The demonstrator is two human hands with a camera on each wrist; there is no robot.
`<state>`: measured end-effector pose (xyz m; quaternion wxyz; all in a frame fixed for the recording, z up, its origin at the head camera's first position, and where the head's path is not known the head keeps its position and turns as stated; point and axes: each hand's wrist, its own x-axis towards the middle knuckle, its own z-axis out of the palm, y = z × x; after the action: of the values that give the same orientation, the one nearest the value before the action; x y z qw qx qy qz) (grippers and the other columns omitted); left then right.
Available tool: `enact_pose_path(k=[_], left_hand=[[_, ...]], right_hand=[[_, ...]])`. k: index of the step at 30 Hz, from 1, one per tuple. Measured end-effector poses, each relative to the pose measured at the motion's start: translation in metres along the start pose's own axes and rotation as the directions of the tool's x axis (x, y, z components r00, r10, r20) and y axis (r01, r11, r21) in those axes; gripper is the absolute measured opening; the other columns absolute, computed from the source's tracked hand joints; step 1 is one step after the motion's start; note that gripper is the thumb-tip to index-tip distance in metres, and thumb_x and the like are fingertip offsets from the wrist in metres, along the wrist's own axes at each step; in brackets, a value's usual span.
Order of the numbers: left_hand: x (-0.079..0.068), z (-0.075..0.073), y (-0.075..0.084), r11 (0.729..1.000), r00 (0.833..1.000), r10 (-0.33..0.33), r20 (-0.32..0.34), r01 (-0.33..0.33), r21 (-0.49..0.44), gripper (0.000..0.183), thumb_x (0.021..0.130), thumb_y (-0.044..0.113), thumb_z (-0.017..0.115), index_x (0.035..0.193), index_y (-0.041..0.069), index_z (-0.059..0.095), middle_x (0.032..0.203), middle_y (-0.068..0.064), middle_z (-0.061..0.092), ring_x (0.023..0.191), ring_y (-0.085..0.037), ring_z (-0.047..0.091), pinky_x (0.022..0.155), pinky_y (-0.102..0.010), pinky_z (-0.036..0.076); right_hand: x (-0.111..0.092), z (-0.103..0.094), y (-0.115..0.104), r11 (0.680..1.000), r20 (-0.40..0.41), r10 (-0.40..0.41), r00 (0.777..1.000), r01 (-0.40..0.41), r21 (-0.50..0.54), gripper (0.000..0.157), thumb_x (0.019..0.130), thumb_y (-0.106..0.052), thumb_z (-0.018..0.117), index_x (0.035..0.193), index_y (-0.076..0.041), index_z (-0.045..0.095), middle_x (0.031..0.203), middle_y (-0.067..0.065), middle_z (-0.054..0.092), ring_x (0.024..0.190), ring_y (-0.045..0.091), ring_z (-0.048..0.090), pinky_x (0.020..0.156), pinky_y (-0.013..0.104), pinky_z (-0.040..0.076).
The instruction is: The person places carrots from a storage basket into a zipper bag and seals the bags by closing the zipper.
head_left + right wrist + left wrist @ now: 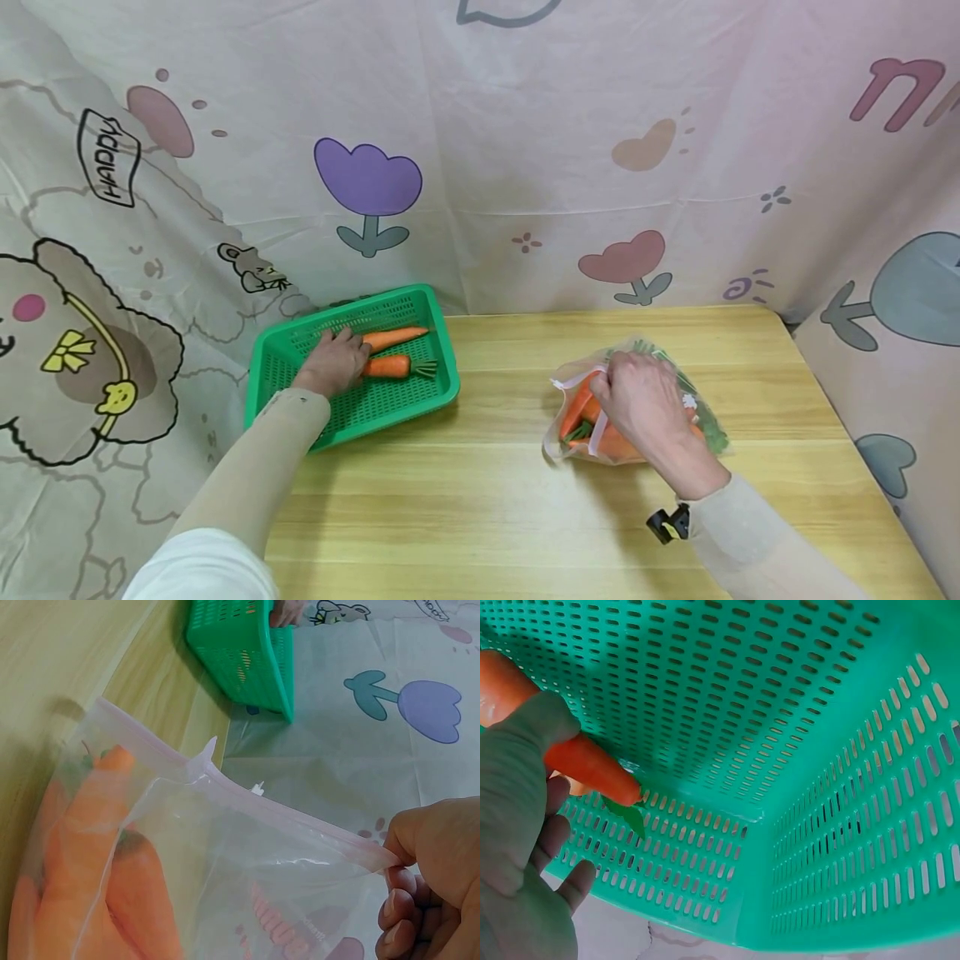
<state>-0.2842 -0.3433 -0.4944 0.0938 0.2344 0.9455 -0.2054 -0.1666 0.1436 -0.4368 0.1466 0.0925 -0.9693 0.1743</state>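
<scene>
My left hand (332,363) reaches into a green plastic basket (381,407) at the left. Its thumb lies over an orange carrot (592,766), with the fingers curled at the other side. Two carrots show beside the hand in the head view, an upper one (397,337) and a lower one (387,367) with cut green stems; which one it grips I cannot tell. At the right, my right hand (647,400) pinches the top edge of a clear zip bag (217,847) between thumb and forefinger. Several carrots (79,847) lie inside that bag.
Both the basket and the bag rest on a light wooden table (450,517). A printed cloth (510,167) hangs behind the table and along its left and right sides. The basket's slotted walls rise around the left hand.
</scene>
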Motion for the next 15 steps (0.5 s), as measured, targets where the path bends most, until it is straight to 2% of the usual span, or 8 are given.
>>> enact_pose_path(k=[5,9,11,15], left_hand=[[0.005,0.000,-0.001,0.998,0.998,0.020,-0.064,-0.015,0.067,0.042,0.093,0.026,0.082,0.125,0.006,0.064,0.123,-0.016,0.065,0.118,-0.038,0.053,0.104,-0.061,0.044],[0.011,0.000,-0.002,0.991,0.992,0.041,-0.116,-0.026,0.130,0.030,0.096,0.018,0.080,0.119,0.008,0.063,0.120,-0.014,0.064,0.115,-0.037,0.053,0.098,-0.057,0.046],[0.013,0.000,-0.002,0.990,0.991,0.049,-0.121,-0.032,0.137,0.028,0.095,0.015,0.080,0.116,0.008,0.063,0.118,-0.014,0.064,0.114,-0.036,0.053,0.096,-0.056,0.046],[0.018,0.003,-0.001,0.990,0.994,0.062,-0.091,-0.049,0.133,0.033,0.094,0.009,0.081,0.122,0.008,0.064,0.123,-0.015,0.064,0.117,-0.037,0.053,0.098,-0.057,0.047]], right_hand=[[0.001,-0.001,0.001,1.000,0.002,0.004,1.000,-0.004,0.007,0.034,0.086,-0.010,0.062,0.059,-0.014,0.042,0.057,0.001,0.044,0.057,0.025,0.044,0.066,0.048,0.045],[0.002,-0.001,0.002,1.000,0.008,0.006,1.000,-0.006,0.008,0.034,0.087,-0.010,0.062,0.059,-0.014,0.043,0.057,0.001,0.044,0.056,0.024,0.044,0.066,0.048,0.044],[0.002,-0.001,0.002,1.000,0.006,0.005,1.000,-0.005,0.009,0.034,0.086,-0.009,0.062,0.059,-0.014,0.043,0.057,0.000,0.043,0.056,0.024,0.043,0.066,0.048,0.044],[0.002,-0.002,0.003,1.000,-0.003,-0.011,1.000,0.011,0.008,0.034,0.085,-0.008,0.061,0.058,-0.014,0.041,0.056,0.000,0.041,0.054,0.022,0.041,0.063,0.046,0.044]])
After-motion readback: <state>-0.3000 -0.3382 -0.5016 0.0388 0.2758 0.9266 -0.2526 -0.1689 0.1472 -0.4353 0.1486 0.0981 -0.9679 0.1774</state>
